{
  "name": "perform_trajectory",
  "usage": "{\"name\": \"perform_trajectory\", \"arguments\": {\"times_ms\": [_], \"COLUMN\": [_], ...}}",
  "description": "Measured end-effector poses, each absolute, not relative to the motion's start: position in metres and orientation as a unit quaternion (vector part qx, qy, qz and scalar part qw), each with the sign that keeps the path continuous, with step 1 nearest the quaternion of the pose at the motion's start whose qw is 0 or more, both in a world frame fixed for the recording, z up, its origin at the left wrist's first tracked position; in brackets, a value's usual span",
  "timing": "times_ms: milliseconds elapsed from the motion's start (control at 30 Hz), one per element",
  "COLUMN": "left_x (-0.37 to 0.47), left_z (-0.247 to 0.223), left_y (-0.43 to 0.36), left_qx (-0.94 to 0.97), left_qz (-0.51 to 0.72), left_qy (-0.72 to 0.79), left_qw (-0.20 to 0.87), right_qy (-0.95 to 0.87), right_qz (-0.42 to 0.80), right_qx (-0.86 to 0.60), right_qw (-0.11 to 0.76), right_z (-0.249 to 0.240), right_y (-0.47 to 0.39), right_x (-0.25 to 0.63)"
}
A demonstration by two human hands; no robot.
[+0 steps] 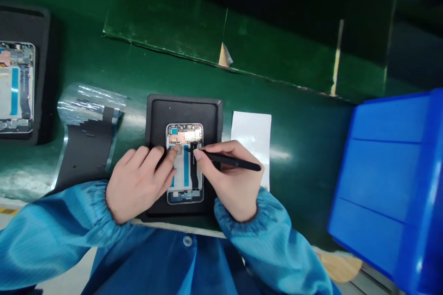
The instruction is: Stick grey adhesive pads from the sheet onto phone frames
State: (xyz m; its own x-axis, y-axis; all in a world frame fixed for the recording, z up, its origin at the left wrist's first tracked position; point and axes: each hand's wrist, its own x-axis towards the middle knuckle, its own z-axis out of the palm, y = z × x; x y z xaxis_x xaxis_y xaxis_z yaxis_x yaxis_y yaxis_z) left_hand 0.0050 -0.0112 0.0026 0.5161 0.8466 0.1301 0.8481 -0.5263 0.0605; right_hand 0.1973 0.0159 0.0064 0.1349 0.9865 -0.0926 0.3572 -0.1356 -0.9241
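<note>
On the black tray point(159, 115): 1 opened smartphone point(187, 170)
Left hand point(140, 182): fingertip on smartphone; grip, cannot tell
Right hand point(235, 179): pinching black tweezers point(233, 161)
White sheet point(252, 131): tray's 3 o'clock

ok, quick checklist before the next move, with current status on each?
1. Right hand has a grip on the slim black pen-shaped tool: ok.
2. Tool's tip over the opened silver-framed phone: ok. Touching it: cannot tell.
3. Left hand out of the tip's way: not ok, its index fingertip is close by.
4. Phone lying within the black rectangular tray: ok.
5. White rectangular sheet clear of the tray: ok, a gap shows between them.
6. Small connectors fully seated on the pinkish circuit board: cannot tell, too small.
</note>
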Motion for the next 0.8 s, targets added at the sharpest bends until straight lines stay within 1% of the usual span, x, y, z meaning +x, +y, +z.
{"name": "perform_trajectory", "arguments": {"times_ms": [367, 633, 800], "left_x": [0.003, -0.004, -0.002], "left_z": [0.004, 0.000, 0.000], "left_y": [-0.006, -0.006, -0.012], "left_qx": [-0.878, -0.894, -0.869], "left_qz": [-0.039, -0.101, -0.110], "left_qy": [-0.476, -0.437, -0.481], "left_qw": [-0.005, -0.004, 0.012], "right_qy": [-0.477, -0.476, -0.482], "right_qz": [0.442, 0.449, 0.447], "right_qx": [-0.625, -0.607, -0.607], "right_qw": [0.432, 0.451, 0.447], "right_z": [-0.007, -0.012, -0.014], "right_y": [0.015, 0.016, 0.016], "right_x": [0.199, 0.199, 0.199]}}
